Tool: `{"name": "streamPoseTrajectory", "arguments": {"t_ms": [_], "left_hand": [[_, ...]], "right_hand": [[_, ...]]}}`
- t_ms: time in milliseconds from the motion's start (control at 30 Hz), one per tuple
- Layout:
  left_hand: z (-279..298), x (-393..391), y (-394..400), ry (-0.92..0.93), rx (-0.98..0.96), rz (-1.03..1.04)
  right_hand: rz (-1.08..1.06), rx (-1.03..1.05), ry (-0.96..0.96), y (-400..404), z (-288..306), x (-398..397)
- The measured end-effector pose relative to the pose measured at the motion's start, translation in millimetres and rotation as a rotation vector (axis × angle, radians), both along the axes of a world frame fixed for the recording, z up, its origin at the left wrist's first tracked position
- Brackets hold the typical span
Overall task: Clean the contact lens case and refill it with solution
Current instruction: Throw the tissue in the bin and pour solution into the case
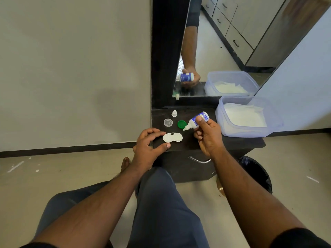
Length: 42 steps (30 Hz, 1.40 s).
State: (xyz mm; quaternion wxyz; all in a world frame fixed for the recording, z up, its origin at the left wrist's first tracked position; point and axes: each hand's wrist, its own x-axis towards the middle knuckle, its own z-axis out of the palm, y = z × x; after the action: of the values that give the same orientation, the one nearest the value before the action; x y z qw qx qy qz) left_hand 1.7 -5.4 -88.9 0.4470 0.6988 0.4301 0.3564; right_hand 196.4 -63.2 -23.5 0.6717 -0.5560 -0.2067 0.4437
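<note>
Head view: your left hand (146, 145) steadied white lens case (172, 137) at frame centre on dark tabletop (232, 142), fingers loosely curved round its edge. Your right hand (207, 135) gripped solution bottle (196, 121), nozzle tilted down toward case, likely for filling. Green cap (181, 124), clear cap (168, 122) parked just behind, out of way.

Bottle (196, 120) label too blurred

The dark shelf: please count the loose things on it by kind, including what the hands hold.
Caps: 3, a green cap, a clear cap, a small white bottle cap
Lens case: 1
Solution bottle: 1, tilted in the right hand
Plastic tub: 1
Total: 6
</note>
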Motion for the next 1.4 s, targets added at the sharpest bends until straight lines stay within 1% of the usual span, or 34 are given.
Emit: {"name": "streamPoseTrajectory", "arguments": {"t_ms": [167,333,533,1000,1233,1300,1400], "left_hand": [[0.4,-0.5,-0.9,0.011,-0.017,0.000],[0.2,-0.9,-0.8,0.010,-0.019,-0.007],[1.3,-0.7,-1.3,-0.006,0.000,-0.002],[2.0,0.7,-2.8,-0.028,0.015,-0.001],[2.9,-0.5,-2.9,0.003,-0.008,-0.004],[3.4,-1.1,-3.0,0.012,-0.012,-0.008],[5.3,-2.5,-4.2,0.036,-0.032,-0.018]], "right_hand": [[0.021,-0.006,-0.114,0.2,-3.6,-0.8],[0.030,-0.111,-0.246,0.2,-1.4,-4.7],[0.060,-0.144,-0.353,1.7,-1.3,-7.2],[0.074,-0.135,-0.374,2.4,-4.3,-6.4],[0.064,-0.168,-0.386,1.3,-3.9,-5.8],[0.048,-0.161,-0.361,-0.2,-3.7,-5.3],[0.015,-0.105,-0.242,-3.5,-2.7,-4.2]]}}
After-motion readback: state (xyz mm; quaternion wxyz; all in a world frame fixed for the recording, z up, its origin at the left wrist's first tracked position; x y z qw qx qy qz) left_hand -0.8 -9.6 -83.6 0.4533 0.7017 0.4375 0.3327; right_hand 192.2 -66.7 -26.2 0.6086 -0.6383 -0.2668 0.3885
